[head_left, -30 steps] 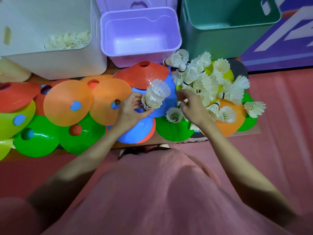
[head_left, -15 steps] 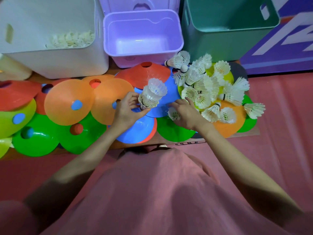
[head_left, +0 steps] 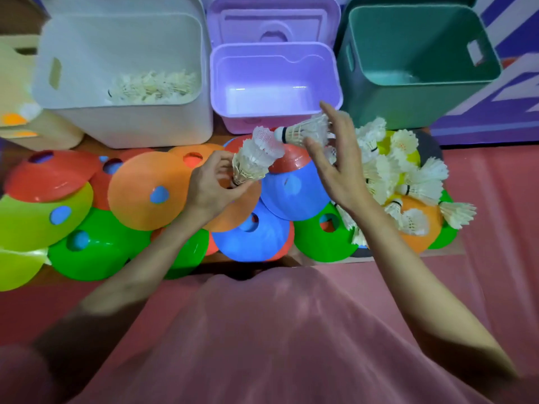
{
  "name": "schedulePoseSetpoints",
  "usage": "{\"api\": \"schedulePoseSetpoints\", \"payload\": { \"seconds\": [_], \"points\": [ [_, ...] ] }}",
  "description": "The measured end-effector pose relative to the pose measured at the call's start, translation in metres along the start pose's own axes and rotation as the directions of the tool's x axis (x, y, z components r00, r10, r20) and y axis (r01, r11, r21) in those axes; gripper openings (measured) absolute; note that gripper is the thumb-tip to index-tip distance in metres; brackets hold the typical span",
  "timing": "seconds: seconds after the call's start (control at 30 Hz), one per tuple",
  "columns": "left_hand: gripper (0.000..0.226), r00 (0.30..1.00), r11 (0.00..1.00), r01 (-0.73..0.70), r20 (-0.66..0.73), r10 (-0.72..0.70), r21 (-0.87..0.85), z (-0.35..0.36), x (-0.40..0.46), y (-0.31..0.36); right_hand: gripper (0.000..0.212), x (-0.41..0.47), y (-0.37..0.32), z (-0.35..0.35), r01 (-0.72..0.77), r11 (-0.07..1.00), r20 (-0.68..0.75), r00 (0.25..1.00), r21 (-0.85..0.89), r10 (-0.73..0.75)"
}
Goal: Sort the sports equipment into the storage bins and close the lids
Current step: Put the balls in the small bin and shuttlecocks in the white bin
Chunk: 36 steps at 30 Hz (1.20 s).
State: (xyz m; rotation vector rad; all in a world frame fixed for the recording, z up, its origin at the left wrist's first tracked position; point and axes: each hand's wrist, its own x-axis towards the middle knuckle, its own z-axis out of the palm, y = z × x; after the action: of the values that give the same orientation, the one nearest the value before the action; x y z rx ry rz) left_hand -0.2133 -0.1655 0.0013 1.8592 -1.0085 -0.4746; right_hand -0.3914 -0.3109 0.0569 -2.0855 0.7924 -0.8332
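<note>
My left hand (head_left: 214, 185) grips a nested stack of white shuttlecocks (head_left: 256, 157) by its lower end, tilted up to the right. My right hand (head_left: 335, 161) pinches a single shuttlecock (head_left: 303, 132) by its feathers, cork pointing left at the open top of the stack. A pile of loose shuttlecocks (head_left: 408, 176) lies on the cones to the right. The white bin (head_left: 128, 123) at the back left holds several shuttlecocks. The purple bin (head_left: 277, 86) and the green bin (head_left: 420, 48) are open and look empty.
Flat disc cones in red, orange, green, blue and yellow (head_left: 151, 193) overlap across the low board in front of the bins. The purple lid (head_left: 274, 21) leans behind the purple bin. A beige container (head_left: 17, 112) sits at far left. Red mat covers the floor to the right.
My right hand has lifted from the pile with one shuttlecock and brought it up to the stack's top. My left hand has raised the stack a little. The camera has tilted towards the bins.
</note>
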Motion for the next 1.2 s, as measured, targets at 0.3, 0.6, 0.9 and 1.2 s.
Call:
{"api": "schedulePoseSetpoints", "payload": {
  "seconds": [0.3, 0.6, 0.9, 1.2],
  "points": [
    [0.049, 0.992, 0.981, -0.124, -0.005, 0.127, 0.152, -0.081, 0.042, -0.013, 0.054, 0.051, -0.042, 0.074, 0.105, 0.994, 0.308, 0.946, -0.007, -0.098],
    [0.05, 0.989, 0.954, -0.14, -0.003, 0.146, 0.264, -0.173, 0.119, -0.037, 0.057, 0.121, -0.066, 0.15, 0.042, 0.999, 0.339, 0.94, 0.009, -0.042],
    [0.043, 0.924, 0.993, 0.115, 0.364, -0.116, 0.025, -0.196, 0.229, -0.091, 0.062, 0.19, -0.061, 0.192, 0.113, 0.954, 0.323, 0.946, -0.279, -0.017],
    [0.054, 0.722, 0.975, 0.121, 0.658, -0.214, 0.185, -0.174, 0.269, -0.124, 0.053, 0.212, -0.053, 0.218, 0.087, 0.875, 0.441, 0.885, -0.475, 0.151]
  ]
}}
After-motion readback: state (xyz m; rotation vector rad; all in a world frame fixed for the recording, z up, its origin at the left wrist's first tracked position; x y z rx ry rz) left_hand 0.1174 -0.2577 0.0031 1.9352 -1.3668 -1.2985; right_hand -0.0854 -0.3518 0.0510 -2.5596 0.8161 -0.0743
